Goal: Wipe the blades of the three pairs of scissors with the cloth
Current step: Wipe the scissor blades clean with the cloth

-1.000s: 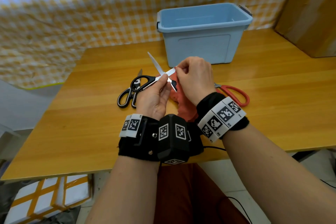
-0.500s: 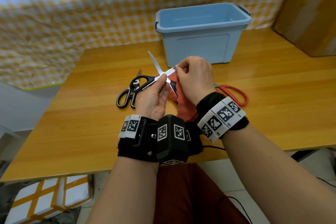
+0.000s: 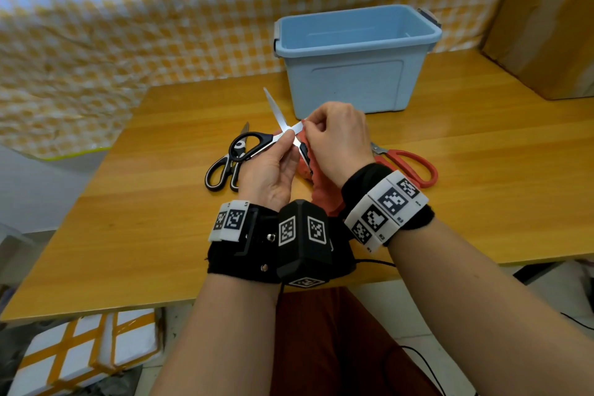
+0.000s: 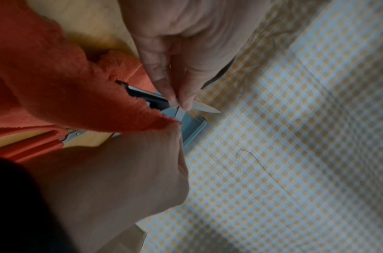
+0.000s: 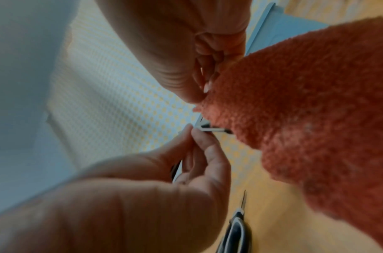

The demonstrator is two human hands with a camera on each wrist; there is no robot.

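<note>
Over the table, my left hand [image 3: 284, 146] pinches a pair of black-handled scissors [image 3: 257, 145] near the pivot, with the blades spread wide. One blade [image 3: 273, 106] points up and away. My right hand [image 3: 321, 125] pinches the orange cloth [image 3: 321, 193] round the other blade [image 3: 297, 127], whose tip is hidden. The rest of the cloth [image 4: 56, 85] hangs below. A second black pair [image 3: 223, 169] lies to the left on the table. A red-handled pair [image 3: 408, 161] lies to the right, behind my right wrist. In the right wrist view the cloth [image 5: 305, 102] covers the blade beside my left fingertips [image 5: 199, 137].
An open light-blue plastic bin [image 3: 353, 74] stands just behind my hands. A cardboard box [image 3: 553, 19] stands at the back right. A yellow checked cloth [image 3: 128, 10] hangs behind the wooden table [image 3: 160, 235].
</note>
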